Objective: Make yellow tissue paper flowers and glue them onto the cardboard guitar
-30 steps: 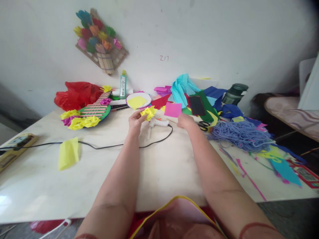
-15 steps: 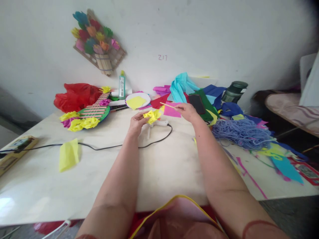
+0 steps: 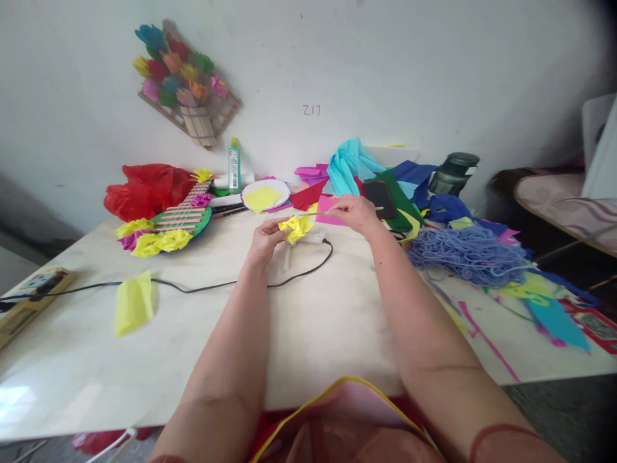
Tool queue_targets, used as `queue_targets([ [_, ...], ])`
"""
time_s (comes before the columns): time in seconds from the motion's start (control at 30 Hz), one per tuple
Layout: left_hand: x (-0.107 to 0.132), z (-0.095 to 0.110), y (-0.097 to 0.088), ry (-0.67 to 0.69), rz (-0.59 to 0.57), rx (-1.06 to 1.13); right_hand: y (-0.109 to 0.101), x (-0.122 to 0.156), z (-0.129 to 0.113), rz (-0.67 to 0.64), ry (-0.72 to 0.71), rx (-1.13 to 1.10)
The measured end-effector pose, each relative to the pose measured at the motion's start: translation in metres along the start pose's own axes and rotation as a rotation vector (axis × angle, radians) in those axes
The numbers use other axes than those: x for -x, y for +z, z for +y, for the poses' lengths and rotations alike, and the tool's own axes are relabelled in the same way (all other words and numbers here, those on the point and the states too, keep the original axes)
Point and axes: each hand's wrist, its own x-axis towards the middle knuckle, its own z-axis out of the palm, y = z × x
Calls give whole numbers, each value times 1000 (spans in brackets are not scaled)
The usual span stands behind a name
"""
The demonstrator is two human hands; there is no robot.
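My left hand (image 3: 267, 239) pinches a crumpled yellow paper flower (image 3: 295, 228) over the middle of the table. To its right, my right hand (image 3: 355, 213) is closed on a thin wooden stick (image 3: 319, 213). One end of the stick points left towards the flower; the other shows past my hand. Whether its tip touches the flower I cannot tell. Below the flower, a white glue gun (image 3: 311, 238) with a black cord lies on the table, partly hidden by my left hand and the flower.
At the left stand a decorated green craft (image 3: 180, 218) with paper flowers, a yellow paper piece (image 3: 135, 302) and a power strip (image 3: 36, 292). A glue bottle (image 3: 234, 166) is behind. Blue yarn (image 3: 467, 254), a phone (image 3: 380, 198) and a dark green jar (image 3: 454, 173) lie to the right.
My right hand has shifted its hold along the stick, which now lies more level and sticks out on the right of the hand. The stick's left end is nearer the flower.
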Motion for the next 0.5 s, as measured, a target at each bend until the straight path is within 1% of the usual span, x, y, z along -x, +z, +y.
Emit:
queue_targets([
  [0.5,0,-3,-4,13,-48,-30,-2,1,-7,-42,11,87],
])
